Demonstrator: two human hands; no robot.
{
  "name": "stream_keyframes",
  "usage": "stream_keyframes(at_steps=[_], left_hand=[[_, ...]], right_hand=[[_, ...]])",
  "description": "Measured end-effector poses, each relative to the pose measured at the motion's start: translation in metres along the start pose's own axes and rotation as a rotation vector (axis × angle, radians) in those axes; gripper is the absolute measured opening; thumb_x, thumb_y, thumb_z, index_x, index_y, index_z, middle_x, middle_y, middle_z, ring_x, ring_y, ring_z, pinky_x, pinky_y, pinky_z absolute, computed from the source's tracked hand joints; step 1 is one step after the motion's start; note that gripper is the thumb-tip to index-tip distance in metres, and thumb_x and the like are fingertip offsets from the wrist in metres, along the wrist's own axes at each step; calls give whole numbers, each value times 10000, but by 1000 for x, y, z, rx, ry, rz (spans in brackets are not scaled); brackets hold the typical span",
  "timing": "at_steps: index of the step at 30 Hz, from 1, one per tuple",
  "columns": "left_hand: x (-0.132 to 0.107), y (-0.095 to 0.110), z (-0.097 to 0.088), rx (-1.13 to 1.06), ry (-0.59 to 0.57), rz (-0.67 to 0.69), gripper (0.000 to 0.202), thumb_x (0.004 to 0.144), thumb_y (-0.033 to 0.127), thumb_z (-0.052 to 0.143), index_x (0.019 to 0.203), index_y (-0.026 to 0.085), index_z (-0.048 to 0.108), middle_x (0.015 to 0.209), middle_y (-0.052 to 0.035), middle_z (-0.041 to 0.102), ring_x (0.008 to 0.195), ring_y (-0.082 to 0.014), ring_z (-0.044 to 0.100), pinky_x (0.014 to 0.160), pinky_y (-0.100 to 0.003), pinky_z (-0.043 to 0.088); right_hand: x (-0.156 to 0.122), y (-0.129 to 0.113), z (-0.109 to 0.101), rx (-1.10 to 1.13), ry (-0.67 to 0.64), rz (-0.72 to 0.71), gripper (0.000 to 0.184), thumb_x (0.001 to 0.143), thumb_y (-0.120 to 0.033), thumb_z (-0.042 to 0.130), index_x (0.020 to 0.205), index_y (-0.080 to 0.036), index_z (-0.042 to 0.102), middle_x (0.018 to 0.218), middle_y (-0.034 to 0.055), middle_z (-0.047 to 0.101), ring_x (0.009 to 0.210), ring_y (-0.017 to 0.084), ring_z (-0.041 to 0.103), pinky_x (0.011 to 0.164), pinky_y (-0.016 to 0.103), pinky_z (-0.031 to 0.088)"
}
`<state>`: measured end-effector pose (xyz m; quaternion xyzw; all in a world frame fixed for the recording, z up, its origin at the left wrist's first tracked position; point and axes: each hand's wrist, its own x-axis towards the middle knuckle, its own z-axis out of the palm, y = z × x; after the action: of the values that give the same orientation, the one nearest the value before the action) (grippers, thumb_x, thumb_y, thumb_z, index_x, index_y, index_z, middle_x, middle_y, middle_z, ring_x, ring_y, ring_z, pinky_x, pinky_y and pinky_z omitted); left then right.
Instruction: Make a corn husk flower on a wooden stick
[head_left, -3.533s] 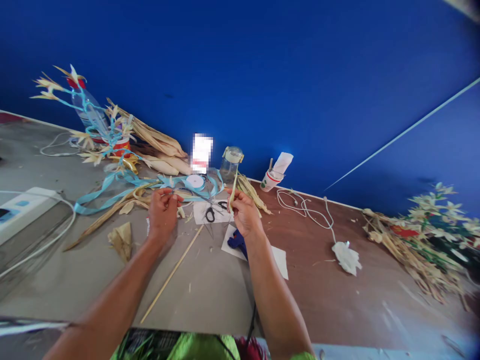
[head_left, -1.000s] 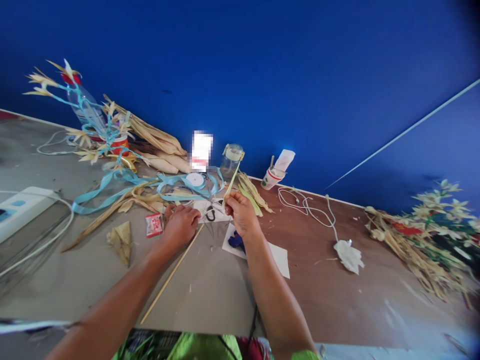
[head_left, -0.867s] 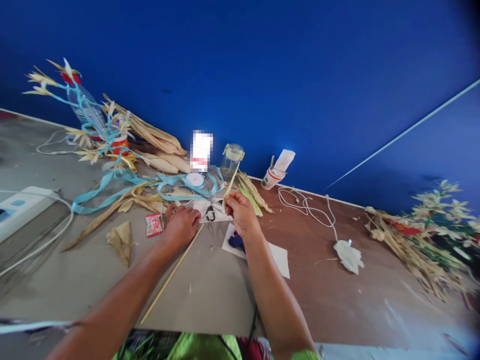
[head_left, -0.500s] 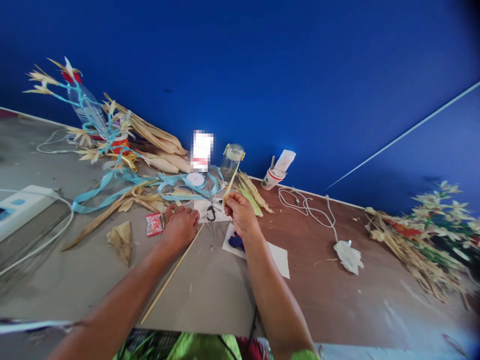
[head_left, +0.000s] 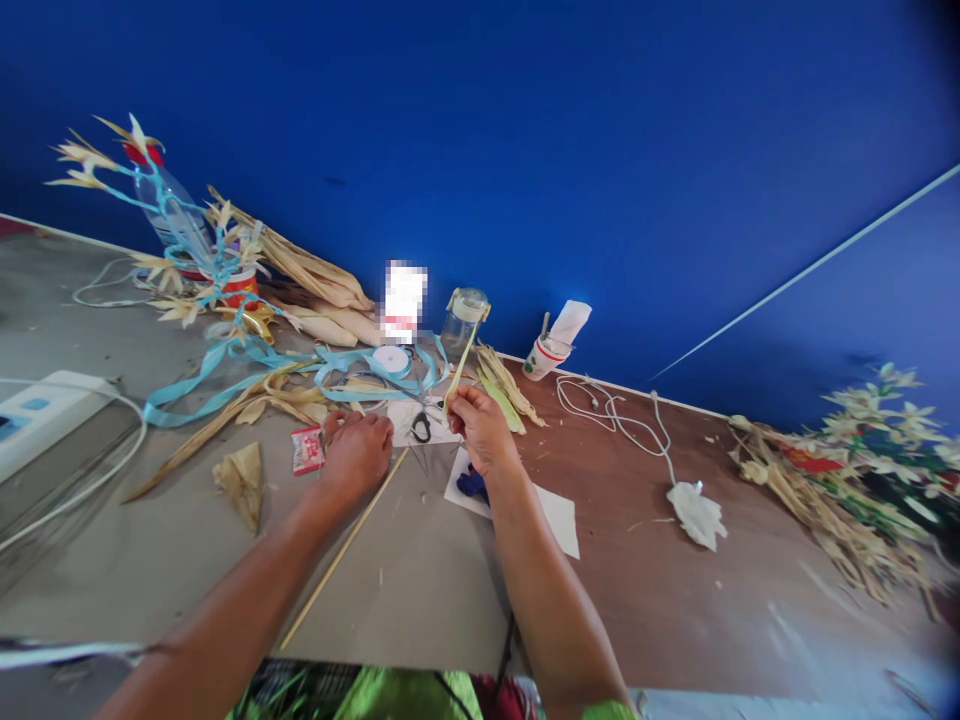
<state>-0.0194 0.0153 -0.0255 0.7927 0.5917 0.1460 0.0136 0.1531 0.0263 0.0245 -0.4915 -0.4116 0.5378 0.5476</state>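
Observation:
My right hand (head_left: 481, 432) is closed in a pinch on a thin pale green husk strip (head_left: 460, 366) that stands up toward the glass jar (head_left: 460, 318). My left hand (head_left: 357, 451) rests low on the table with its fingers curled; whatever is in them is hidden. It lies between a small red packet (head_left: 307, 449) and black-handled scissors (head_left: 421, 427) on white paper. A thin wooden stick (head_left: 345, 546) runs from under the left hand toward me. A blue glue gun (head_left: 472, 482) lies on a paper sheet (head_left: 559, 516) under my right wrist.
Light blue ribbon (head_left: 217, 390) and its white spool (head_left: 391, 360) tangle among dried husks at the back. A bottle with husk flowers (head_left: 169, 212) stands back left, a power strip (head_left: 41, 412) at left. A paper cup (head_left: 543, 357), white cable (head_left: 611, 415), white husk flower (head_left: 697, 515) and husk pile (head_left: 855, 480) lie right.
My left hand dropped from the ribbon down to the table beside the red packet, then shifted slightly left. My right hand keeps the husk strip up, almost unmoved.

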Motion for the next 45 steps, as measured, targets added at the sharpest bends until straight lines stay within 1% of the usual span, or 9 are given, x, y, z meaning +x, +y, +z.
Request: stream_keyframes(at_steps=[10, 13, 18, 23, 28, 31, 36, 41, 45], left_hand=[[5, -24, 5, 24, 115, -162, 222, 833, 229, 439, 801, 173, 651, 814, -150, 703, 826, -321, 625, 855, -513, 349], [7, -32, 8, 34, 145, -199, 220, 824, 215, 426, 755, 179, 633, 772, -155, 693, 790, -317, 629, 812, -490, 382], [10, -41, 12, -31, 204, -263, 187, 804, 237, 454, 730, 190, 619, 635, -123, 628, 760, -333, 624, 855, -554, 350], [9, -41, 13, -134, 222, -291, 150, 792, 248, 488, 742, 189, 617, 619, -113, 605, 813, -347, 619, 871, -547, 335], [10, -37, 8, -104, 264, -303, 189, 810, 282, 492, 896, 184, 629, 712, -127, 642, 837, -340, 606, 876, -528, 337], [12, -34, 2, -211, 377, -315, 223, 831, 309, 499, 970, 191, 627, 849, -115, 656, 894, -307, 595, 893, -480, 346], [13, -28, -5, -414, 568, -216, 169, 860, 316, 510, 886, 219, 646, 867, -44, 678, 853, -210, 607, 914, -383, 379], [15, -28, -3, -501, 585, -249, 182, 848, 333, 533, 908, 235, 674, 883, -20, 711, 848, -202, 631, 911, -376, 396], [18, -34, 4, -632, 592, -298, 218, 843, 344, 521, 928, 226, 684, 901, -22, 712, 843, -189, 637, 839, -337, 437]], right_hand=[[1, 1, -1, -2, 2, 14, 50, 613, -230, 566, 625, -182, 564, 497, -72, 471, 447, 64, 357, 462, 223, 247], [1, 1, -1, 0, -1, 12, 55, 614, -236, 577, 618, -184, 560, 499, -69, 473, 447, 65, 356, 461, 224, 246], [0, 0, -1, 6, -3, 13, 65, 610, -245, 580, 619, -184, 561, 500, -67, 475, 451, 66, 362, 462, 220, 256], [0, 0, 0, -15, 1, 25, 73, 603, -258, 577, 616, -189, 558, 494, -67, 471, 451, 69, 358, 460, 224, 255], [1, 1, 0, -8, -4, 22, 70, 605, -252, 573, 618, -186, 558, 500, -69, 474, 448, 64, 357, 460, 220, 255], [1, 1, 0, -5, -5, 16, 67, 609, -248, 575, 619, -184, 560, 498, -71, 474, 442, 60, 357, 458, 217, 252], [0, 1, 1, 6, -27, 17, 98, 630, -274, 595, 619, -186, 554, 482, -72, 467, 440, 64, 365, 454, 215, 255], [0, 1, 2, -2, -35, 21, 97, 629, -275, 601, 622, -188, 558, 481, -72, 471, 440, 65, 366, 454, 216, 252], [0, 3, 3, 13, -34, 30, 103, 627, -268, 604, 607, -188, 542, 474, -75, 465, 442, 64, 362, 457, 215, 254]])
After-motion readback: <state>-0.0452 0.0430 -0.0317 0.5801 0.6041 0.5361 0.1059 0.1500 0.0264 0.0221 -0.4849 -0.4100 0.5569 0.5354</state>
